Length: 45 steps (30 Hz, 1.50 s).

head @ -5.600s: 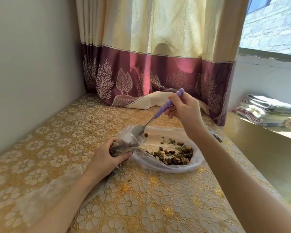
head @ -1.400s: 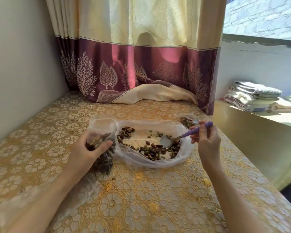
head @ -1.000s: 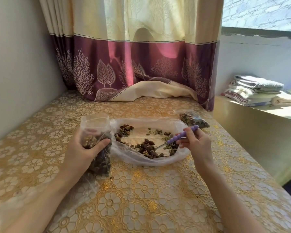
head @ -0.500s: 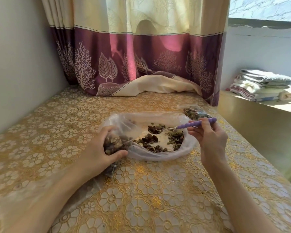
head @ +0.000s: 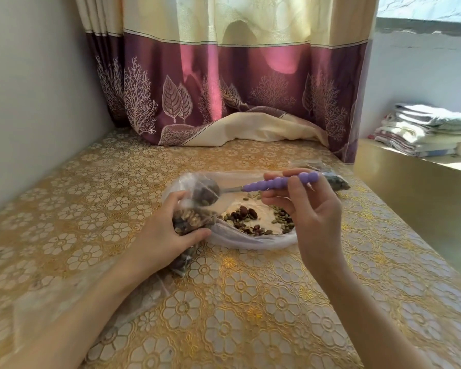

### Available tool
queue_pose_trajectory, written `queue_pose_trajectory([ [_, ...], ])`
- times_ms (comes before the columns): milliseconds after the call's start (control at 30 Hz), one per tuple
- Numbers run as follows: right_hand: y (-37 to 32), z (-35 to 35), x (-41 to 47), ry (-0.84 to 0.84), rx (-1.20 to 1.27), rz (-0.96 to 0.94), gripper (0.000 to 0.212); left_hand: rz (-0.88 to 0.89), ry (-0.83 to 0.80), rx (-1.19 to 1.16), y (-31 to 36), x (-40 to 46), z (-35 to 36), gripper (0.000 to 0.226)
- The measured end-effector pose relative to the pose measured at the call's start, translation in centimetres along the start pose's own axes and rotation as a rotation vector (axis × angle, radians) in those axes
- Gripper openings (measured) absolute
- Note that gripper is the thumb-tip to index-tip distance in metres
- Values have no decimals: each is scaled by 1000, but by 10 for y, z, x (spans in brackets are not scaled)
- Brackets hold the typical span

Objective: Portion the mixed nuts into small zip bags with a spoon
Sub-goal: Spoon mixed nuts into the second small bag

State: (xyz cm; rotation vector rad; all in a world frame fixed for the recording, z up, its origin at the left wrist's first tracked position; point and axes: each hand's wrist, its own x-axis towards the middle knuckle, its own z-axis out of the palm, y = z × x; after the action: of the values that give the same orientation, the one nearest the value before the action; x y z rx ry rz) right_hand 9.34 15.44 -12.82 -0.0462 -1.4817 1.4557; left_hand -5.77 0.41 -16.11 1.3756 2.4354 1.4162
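My left hand [head: 160, 235] grips a small clear zip bag [head: 189, 219] partly filled with mixed nuts, tilted with its mouth toward the right. My right hand [head: 312, 209] pinches the purple beaded handle of a spoon [head: 277, 182]. The spoon's metal bowl, loaded with nuts, sits inside the zip bag's mouth. Just behind lies a large clear plastic bag [head: 250, 241] spread open on the table, holding loose mixed nuts [head: 253, 219]. A filled small zip bag [head: 333, 179] lies at the back right, behind my right hand.
The table wears a gold floral cloth [head: 237, 302]. A wall [head: 37, 102] stands on the left and a purple-and-cream curtain [head: 224, 89] hangs at the back. Folded towels [head: 426, 129] sit on a ledge to the right. More clear plastic [head: 91, 302] lies under my left forearm.
My right hand scooped nuts from the large bag and carried the loaded spoon left into the mouth of the zip bag. My left hand tilted the zip bag toward the spoon.
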Motion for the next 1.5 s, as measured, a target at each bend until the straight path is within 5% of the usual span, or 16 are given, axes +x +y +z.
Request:
queue_pose_trajectory([
  [200,0,-3,0,-48,-21,-12,15,-14,12,-14,2,0,1,62],
  [400,0,-19,13,179,54,56,18,-9,56,-31,-1,-2,2,57],
  [533,5,-39,20,307,-191,-29,22,13,79,-27,-2,-3,3,52],
  [700,16,-56,23,288,-445,-35,24,37,95,-18,0,-6,2,45],
  [1367,29,-50,14,135,-343,242,25,56,90,2,-1,-6,1,49],
  [1500,33,-53,15,224,-310,356,26,65,90,0,0,-7,1,50],
])
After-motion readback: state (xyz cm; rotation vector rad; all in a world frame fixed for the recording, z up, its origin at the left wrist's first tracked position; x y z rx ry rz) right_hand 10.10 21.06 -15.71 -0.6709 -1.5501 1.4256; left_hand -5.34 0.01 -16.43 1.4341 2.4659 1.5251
